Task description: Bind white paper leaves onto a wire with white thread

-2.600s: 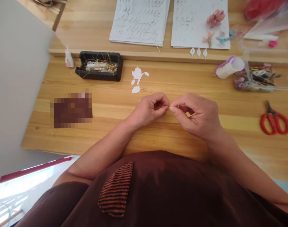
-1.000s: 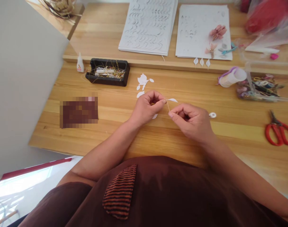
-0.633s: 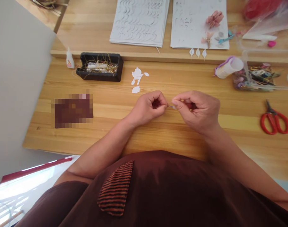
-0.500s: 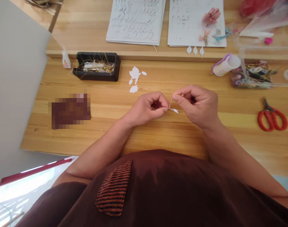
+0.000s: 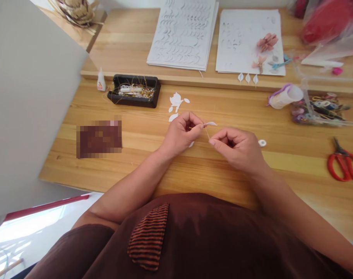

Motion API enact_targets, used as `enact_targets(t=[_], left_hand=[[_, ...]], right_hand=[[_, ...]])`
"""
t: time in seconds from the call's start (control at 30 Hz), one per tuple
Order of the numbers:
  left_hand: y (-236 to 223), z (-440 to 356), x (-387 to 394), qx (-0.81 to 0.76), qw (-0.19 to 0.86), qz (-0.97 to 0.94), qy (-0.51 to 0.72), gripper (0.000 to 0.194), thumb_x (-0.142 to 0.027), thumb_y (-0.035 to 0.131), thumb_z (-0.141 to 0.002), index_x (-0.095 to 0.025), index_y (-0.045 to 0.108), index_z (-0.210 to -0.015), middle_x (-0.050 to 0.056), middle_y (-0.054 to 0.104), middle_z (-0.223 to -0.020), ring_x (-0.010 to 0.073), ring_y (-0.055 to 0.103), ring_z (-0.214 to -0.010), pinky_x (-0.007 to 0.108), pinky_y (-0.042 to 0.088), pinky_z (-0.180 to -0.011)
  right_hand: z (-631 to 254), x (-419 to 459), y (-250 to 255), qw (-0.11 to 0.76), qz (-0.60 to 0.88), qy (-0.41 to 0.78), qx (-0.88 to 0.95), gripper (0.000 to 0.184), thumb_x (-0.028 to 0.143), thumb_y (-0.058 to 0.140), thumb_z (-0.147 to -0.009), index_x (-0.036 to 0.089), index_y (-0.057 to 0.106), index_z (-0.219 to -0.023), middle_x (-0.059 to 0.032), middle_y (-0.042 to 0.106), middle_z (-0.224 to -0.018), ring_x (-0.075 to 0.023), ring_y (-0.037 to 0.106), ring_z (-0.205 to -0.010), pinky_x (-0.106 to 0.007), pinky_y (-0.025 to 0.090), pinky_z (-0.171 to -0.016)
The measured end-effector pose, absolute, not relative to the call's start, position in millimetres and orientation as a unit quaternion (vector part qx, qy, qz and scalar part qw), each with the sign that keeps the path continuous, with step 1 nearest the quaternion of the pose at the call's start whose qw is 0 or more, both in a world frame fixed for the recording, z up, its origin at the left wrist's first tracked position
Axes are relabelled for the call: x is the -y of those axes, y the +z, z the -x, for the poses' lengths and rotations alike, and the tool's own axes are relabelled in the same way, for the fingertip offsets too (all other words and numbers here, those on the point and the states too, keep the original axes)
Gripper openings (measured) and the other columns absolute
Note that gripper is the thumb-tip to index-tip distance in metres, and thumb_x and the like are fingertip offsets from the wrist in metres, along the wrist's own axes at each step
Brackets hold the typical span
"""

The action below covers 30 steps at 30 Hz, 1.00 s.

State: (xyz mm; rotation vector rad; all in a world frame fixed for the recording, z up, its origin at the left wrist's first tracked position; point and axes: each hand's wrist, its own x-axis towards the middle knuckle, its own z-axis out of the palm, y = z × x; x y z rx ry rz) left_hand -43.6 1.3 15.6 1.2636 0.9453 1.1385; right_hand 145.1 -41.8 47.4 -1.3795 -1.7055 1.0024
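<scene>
Between thumb and forefinger, my left hand pinches the base of a small white petal, whose tip points right. A thin golden thread runs from that base down to my right hand, which pinches its other end. Several white cut-out petals lie on the table just beyond my left hand, and the edge of another white piece shows beneath it. A small white spool sits right of my right hand.
Red-handled scissors lie at the right. A black box with golden threads and a glue bottle stand at the back left. Paper sheets rest on the raised shelf. A clear container of spools is at back right.
My right hand has swung from above the petal to below it, carrying the thread downward. The white spool beside it has come into sight. The view has shifted slightly.
</scene>
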Motion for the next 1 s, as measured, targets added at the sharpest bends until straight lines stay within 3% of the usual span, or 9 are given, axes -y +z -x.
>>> enact_targets(t=[0.2,0.33,0.53,0.8,1.0], left_hand=[[17,44,3,-0.405,0.53,-0.619,0.415,0.011,-0.018,0.069,-0.08,-0.018,0.058,-0.078,0.003,0.069,-0.082,0.0101,0.059,-0.071,0.023,0.047,-0.066],[19,45,6,-0.367,0.527,-0.668,0.375,0.01,-0.019,0.07,-0.08,-0.018,0.06,-0.078,0.001,0.067,-0.078,0.0093,0.055,-0.067,0.022,0.044,-0.061],[25,46,9,-0.301,0.599,-0.659,0.34,0.014,-0.027,0.074,-0.084,-0.017,0.067,-0.079,0.001,0.065,-0.075,0.0089,0.053,-0.065,0.023,0.042,-0.06],[22,47,2,-0.315,0.629,-0.566,0.43,0.032,-0.045,0.083,-0.08,-0.019,0.064,-0.082,0.003,0.07,-0.091,0.0127,0.064,-0.084,0.026,0.05,-0.075],[14,45,-2,-0.347,0.595,-0.534,0.49,0.025,-0.034,0.077,-0.085,-0.019,0.058,-0.08,0.003,0.07,-0.089,0.0137,0.068,-0.094,0.029,0.053,-0.088]], right_hand=[[-151,48,50,0.404,0.536,0.219,0.708,0.008,0.031,0.073,-0.09,0.028,0.076,-0.083,0.0033,0.049,-0.055,-0.0131,0.041,-0.052,-0.031,0.034,-0.051],[-156,44,51,0.397,0.547,0.194,0.711,0.014,0.041,0.072,-0.093,0.03,0.077,-0.085,0.0014,0.049,-0.055,-0.0157,0.042,-0.054,-0.033,0.037,-0.054],[-160,33,46,0.42,0.554,0.256,0.671,0.011,0.035,0.076,-0.089,0.026,0.078,-0.083,0.0038,0.043,-0.056,-0.013,0.037,-0.053,-0.031,0.034,-0.053],[-158,25,38,0.381,0.558,0.41,0.613,0.019,0.037,0.08,-0.082,0.022,0.072,-0.075,0.0067,0.042,-0.052,-0.0092,0.031,-0.049,-0.028,0.024,-0.046],[-146,37,43,0.339,0.519,0.464,0.633,0.017,0.031,0.075,-0.084,0.02,0.07,-0.072,0.0069,0.044,-0.052,-0.0078,0.032,-0.047,-0.026,0.024,-0.045]])
